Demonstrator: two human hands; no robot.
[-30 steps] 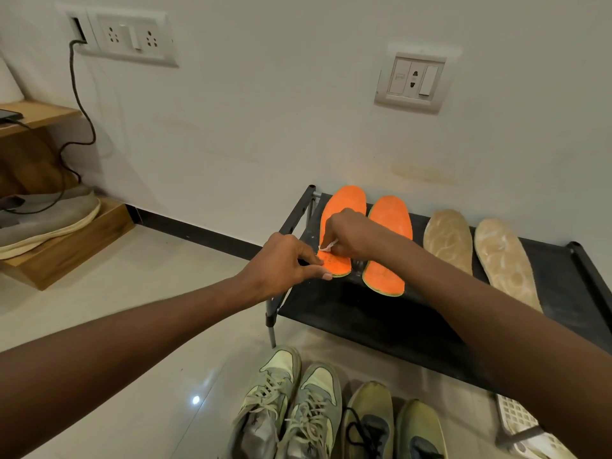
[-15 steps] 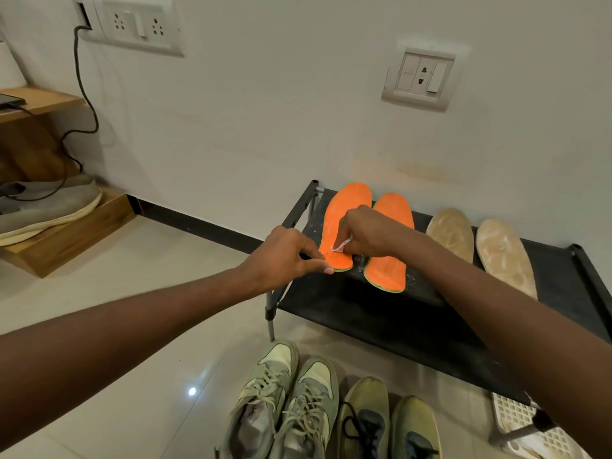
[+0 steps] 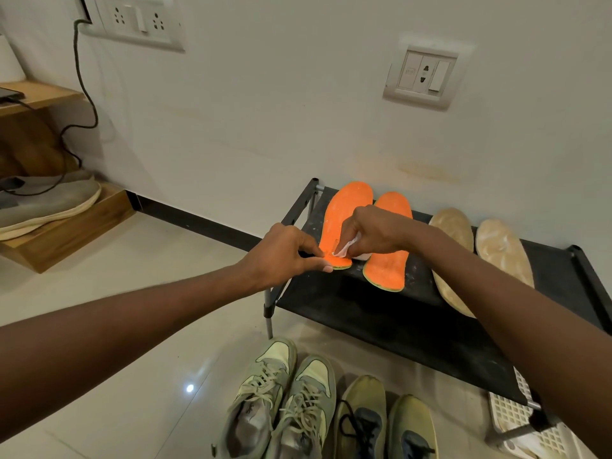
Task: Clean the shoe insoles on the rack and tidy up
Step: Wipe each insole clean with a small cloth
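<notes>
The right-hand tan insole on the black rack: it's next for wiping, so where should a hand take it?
Pinch the right-hand tan foam insole at its near end, coming from the front. It lies flat on the black fabric rack, lengthwise toward the wall, its right edge clear.

Right hand (image 3: 371, 231) covers the middle of the second orange insole (image 3: 385, 270), and most of the white wipe (image 3: 346, 249) is buried in its fingers. Left hand (image 3: 281, 255) hides the heel edge of the first orange insole (image 3: 346, 210). The right forearm crosses the rack (image 3: 381, 319) and one tan insole (image 3: 452, 260). The bottom edge crops four shoes (image 3: 298, 409), the white basket (image 3: 516, 422) too. Phone (image 3: 10, 94) on the shelf: cut off at left.
</notes>
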